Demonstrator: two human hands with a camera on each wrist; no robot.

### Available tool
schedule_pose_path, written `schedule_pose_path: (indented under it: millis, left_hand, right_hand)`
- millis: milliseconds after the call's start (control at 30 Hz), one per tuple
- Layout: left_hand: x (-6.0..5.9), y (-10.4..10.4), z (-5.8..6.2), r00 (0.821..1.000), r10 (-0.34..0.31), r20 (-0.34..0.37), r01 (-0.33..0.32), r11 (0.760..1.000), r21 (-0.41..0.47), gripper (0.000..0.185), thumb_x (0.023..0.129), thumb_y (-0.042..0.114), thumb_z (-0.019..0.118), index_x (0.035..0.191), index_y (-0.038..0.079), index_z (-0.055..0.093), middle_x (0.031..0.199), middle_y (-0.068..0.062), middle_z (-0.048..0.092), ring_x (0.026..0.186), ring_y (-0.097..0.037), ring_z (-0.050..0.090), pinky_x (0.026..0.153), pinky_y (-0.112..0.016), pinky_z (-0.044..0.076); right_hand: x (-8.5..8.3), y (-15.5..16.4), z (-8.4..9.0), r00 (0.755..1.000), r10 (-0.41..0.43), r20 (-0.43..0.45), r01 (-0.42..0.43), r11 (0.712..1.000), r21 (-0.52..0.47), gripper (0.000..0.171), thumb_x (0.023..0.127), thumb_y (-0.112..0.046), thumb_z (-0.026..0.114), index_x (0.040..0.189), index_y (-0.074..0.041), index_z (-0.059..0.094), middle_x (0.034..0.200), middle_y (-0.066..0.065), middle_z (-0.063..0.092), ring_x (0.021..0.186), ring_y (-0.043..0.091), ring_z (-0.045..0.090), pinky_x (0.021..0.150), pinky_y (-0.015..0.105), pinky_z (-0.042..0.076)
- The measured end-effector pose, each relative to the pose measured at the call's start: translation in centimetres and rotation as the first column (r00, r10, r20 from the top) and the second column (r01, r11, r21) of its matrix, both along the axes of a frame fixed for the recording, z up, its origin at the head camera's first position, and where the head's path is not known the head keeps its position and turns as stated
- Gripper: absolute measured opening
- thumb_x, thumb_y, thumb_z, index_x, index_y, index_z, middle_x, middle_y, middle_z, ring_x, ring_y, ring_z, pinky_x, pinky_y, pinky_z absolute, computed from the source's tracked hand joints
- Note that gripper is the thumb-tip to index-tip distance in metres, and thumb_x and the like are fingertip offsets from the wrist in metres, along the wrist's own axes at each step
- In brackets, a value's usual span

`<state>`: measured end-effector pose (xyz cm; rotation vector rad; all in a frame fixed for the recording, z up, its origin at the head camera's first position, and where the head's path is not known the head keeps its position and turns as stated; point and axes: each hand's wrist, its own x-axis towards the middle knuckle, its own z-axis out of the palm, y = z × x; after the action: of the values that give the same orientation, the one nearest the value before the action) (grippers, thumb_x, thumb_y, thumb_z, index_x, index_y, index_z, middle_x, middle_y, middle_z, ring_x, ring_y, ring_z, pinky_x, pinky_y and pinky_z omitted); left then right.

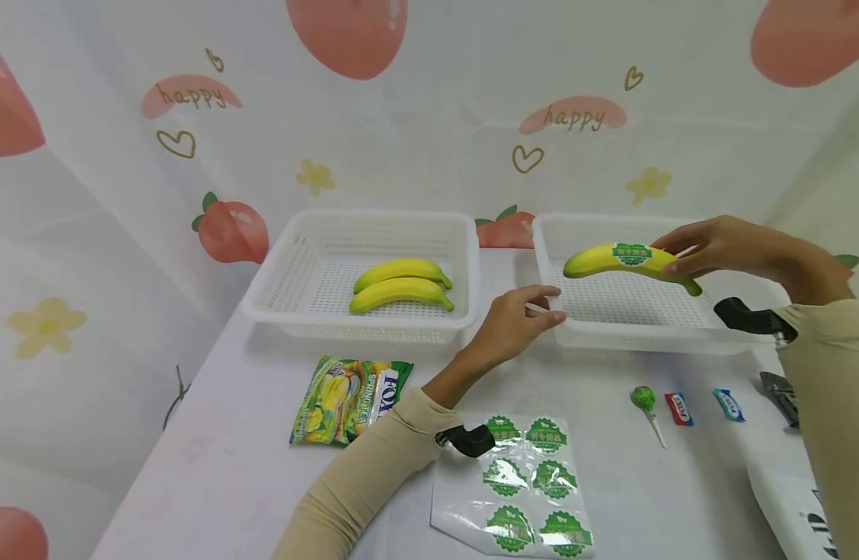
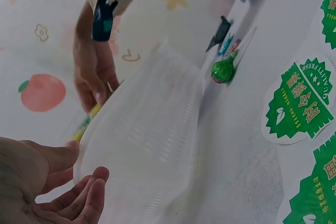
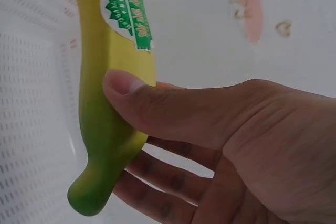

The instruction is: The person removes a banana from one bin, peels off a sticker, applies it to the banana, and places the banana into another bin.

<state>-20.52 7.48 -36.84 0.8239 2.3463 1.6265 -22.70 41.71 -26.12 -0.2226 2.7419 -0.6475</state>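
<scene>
Your right hand (image 1: 716, 245) holds the stickered banana (image 1: 628, 260) near its green stem end, thumb pressed on one side and fingers curled under the other, and carries it in the air above the right basket (image 1: 681, 330), which stands toward the table's far right corner. The round green sticker (image 3: 127, 10) sits on the yellow middle of the fruit, clear of your thumb. Judge the banana light and fairly stiff, with a smooth skin that could slip or bruise under a hard pinch; the grip near the stem looks sound, and it keeps your fingers off the sticker. Your left hand (image 1: 516, 319) holds nothing; its fingers are loosely extended, with the tips at the near left corner of the right basket. Whether they actually touch the rim you cannot tell from either view.

Two more bananas (image 1: 401, 285) lie side by side in the left basket (image 1: 282, 284); whether they carry stickers is not visible. On the near part of the table lie a sticker sheet (image 1: 523, 486), a candy bag (image 1: 348, 400), a green lollipop (image 1: 644, 400) and two small wrapped candies (image 1: 702, 406). A dark object at the table's right edge is cut off by your sleeve. The banana's far tip is out of frame in the right wrist view.
</scene>
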Motion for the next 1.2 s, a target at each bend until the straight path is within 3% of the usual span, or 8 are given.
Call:
schedule_pose_path:
  millis: [133,267,400,567,833,1100,1200]
  left_hand:
    - [0.0,0.0,0.0,1.000,0.003,0.009,-0.003,1.000,0.002,0.045,0.102,0.024,0.073,0.145,0.010,0.065,0.122,-0.006,0.070,0.099,-0.011,0.073,0.079,-0.019,0.056]
    - [0.1,0.0,0.0,1.000,0.005,0.016,-0.005,1.000,0.005,0.046,0.102,0.024,0.074,0.145,0.010,0.065,0.123,-0.006,0.070,0.098,-0.010,0.073,0.078,-0.019,0.056]
    - [0.2,0.0,0.1,1.000,0.009,0.016,-0.009,1.000,-0.002,0.047,0.102,0.024,0.074,0.146,0.010,0.065,0.123,-0.007,0.070,0.098,-0.011,0.073,0.078,-0.019,0.056]
    - [0.2,0.0,0.1,1.000,0.010,0.007,-0.010,1.000,0.002,0.046,0.102,0.023,0.075,0.145,0.011,0.065,0.123,-0.006,0.070,0.097,-0.010,0.073,0.077,-0.019,0.056]
    - [0.1,-0.1,0.0,1.000,0.006,-0.008,-0.006,1.000,0.005,0.046,0.102,0.024,0.075,0.145,0.010,0.066,0.123,-0.007,0.071,0.097,-0.010,0.074,0.077,-0.019,0.055]
    - [0.2,-0.1,0.1,1.000,0.006,-0.006,-0.006,1.000,0.003,0.046,0.102,0.024,0.074,0.145,0.011,0.066,0.123,-0.007,0.072,0.098,-0.010,0.074,0.078,-0.019,0.055]
    - [0.2,-0.1,0.1,1.000,0.003,-0.008,-0.003,1.000,0.001,0.046,0.102,0.024,0.074,0.145,0.010,0.065,0.126,-0.010,0.071,0.099,-0.012,0.074,0.078,-0.019,0.055]
  right_hand:
    - [-1.6,0.5,-2.1,0.989,-0.038,0.144,0.053,0.993,-0.101,0.063,0.103,-0.023,0.071,0.151,0.010,0.047,0.142,0.024,0.061,0.116,0.028,0.066,0.101,0.060,0.054]
    - [-2.6,0.5,-3.7,0.962,-0.045,0.268,0.083,0.988,-0.132,0.067,0.101,-0.021,0.074,0.151,0.013,0.044,0.145,0.028,0.057,0.119,0.024,0.064,0.099,0.048,0.059]
    - [-2.8,0.2,-4.8,0.939,-0.048,0.341,0.081,0.993,-0.082,0.075,0.097,-0.027,0.080,0.150,0.012,0.044,0.151,0.037,0.049,0.128,0.040,0.059,0.106,0.058,0.052]
    - [-2.5,-0.2,-5.2,0.912,-0.073,0.404,0.083,0.997,-0.007,0.081,0.093,-0.032,0.084,0.150,0.009,0.044,0.154,0.040,0.043,0.138,0.058,0.043,0.110,0.074,0.039]
    - [-2.0,-0.1,-5.8,0.885,-0.063,0.461,0.056,0.998,0.029,0.068,0.094,-0.028,0.081,0.146,0.004,0.052,0.151,0.037,0.048,0.139,0.062,0.038,0.109,0.081,0.032]
    - [-1.9,-0.3,-5.8,0.873,-0.063,0.484,0.066,0.998,0.010,0.073,0.095,-0.026,0.080,0.153,0.004,0.046,0.157,0.036,0.043,0.143,0.063,0.034,0.109,0.082,0.032]
    - [-1.6,-0.4,-5.6,0.879,-0.041,0.475,0.047,0.999,0.000,0.074,0.097,-0.027,0.078,0.154,0.006,0.043,0.158,0.037,0.041,0.144,0.063,0.035,0.108,0.078,0.037]
